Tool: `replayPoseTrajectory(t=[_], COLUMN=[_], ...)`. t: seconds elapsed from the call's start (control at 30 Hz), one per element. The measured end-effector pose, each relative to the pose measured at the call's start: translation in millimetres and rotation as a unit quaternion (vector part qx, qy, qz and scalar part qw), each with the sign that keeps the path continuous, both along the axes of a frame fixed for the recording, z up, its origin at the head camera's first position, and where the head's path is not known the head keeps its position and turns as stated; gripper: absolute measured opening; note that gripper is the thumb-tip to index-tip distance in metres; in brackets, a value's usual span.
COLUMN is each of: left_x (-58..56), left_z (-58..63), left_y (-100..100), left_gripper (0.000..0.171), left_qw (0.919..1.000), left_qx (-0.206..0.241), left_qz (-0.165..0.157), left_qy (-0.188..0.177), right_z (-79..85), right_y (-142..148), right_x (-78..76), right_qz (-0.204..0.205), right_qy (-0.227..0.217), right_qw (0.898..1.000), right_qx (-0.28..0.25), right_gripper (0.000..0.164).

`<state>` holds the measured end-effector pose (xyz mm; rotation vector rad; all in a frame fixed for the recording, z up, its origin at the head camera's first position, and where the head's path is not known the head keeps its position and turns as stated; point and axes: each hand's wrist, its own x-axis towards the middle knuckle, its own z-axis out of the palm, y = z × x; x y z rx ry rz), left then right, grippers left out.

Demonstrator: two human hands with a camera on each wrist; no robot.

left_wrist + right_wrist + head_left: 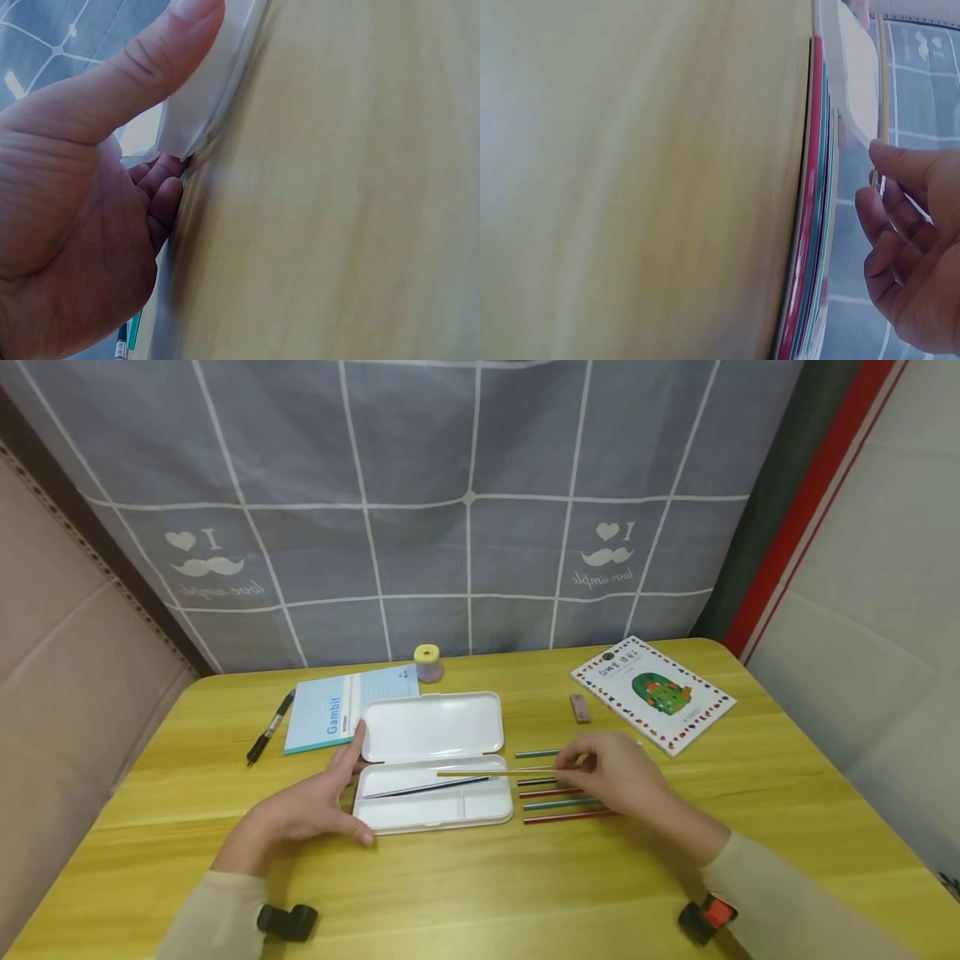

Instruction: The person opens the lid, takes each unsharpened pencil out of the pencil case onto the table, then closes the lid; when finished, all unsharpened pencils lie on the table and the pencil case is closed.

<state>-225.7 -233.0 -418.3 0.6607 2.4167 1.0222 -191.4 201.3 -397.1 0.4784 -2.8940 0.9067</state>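
Observation:
A white pencil case point(432, 727) lies with its lid folded back. Inside its lower half rests one dark slim pencil point(427, 787), set at a slant. My left hand point(318, 797) is spread against the case's left end, thumb by the front corner and a finger along the lid's edge; in the left wrist view its other fingers point(163, 196) touch the end. Between thumb and fingers, my right hand point(615, 772) pinches a yellow pencil point(487, 773), which reaches level over the case's lower half. Under that hand several coloured pencils point(558, 805) lie in a row.
Behind the case are a blue notebook point(318, 710) and a small yellow-topped, purple-based item point(428, 664). A black pen point(270, 728) lies at the left. A pinkish eraser point(580, 708) and a white picture booklet point(652, 693) lie at the back right.

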Motion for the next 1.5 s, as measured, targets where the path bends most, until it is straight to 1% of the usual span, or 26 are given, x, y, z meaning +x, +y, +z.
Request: replayPoseTrajectory(t=[0.2,0.3,0.37,0.57,0.7,0.93,1.2,1.33,1.5], left_x=[0.0,0.0,0.0,-0.7,-0.8,-1.3,-0.8,-0.4,-0.5], left_z=[2.0,1.7,1.4,-0.4,-1.2,-1.8,-1.2,-1.2,-1.0], left_y=[0,0,-1,-1,-2,-2,-2,-1,-1], left_gripper=[0.153,0.153,0.153,0.153,0.153,0.153,0.153,0.152,0.152], left_qw=[1.0000,1.0000,1.0000,0.9999,0.9999,0.9999,0.9999,0.9998,0.9998], left_qx=[0.000,0.000,0.000,0.009,0.009,0.004,0.012,0.018,0.015], left_qz=[-0.001,-0.003,-0.004,-0.007,-0.009,-0.010,-0.007,-0.008,-0.007], left_qy=[0.000,0.004,0.005,-0.001,0.004,0.007,0.001,-0.006,-0.005], right_z=[-2.5,-3.0,-3.8,-11.0,-14.7,-18.6,-22.3,-25.9,-29.0], right_y=[26,38,47,69,79,97,110,112,114], right_x=[11.1,16.3,19.5,25.6,28.9,35.6,39.3,41.1,41.1], right_qz=[0.013,0.026,0.037,0.081,0.098,0.122,0.129,0.128,0.136], right_qy=[-0.001,-0.013,-0.016,0.005,-0.001,-0.016,-0.040,-0.038,-0.011], right_qw=[1.000,0.999,0.998,0.993,0.990,0.988,0.986,0.987,0.989], right_qx=[-0.020,-0.038,-0.050,-0.084,-0.102,-0.097,-0.099,-0.093,-0.062], right_gripper=[0.009,0.008,0.008,0.011,0.010,0.008,0.008,0.008,0.011])
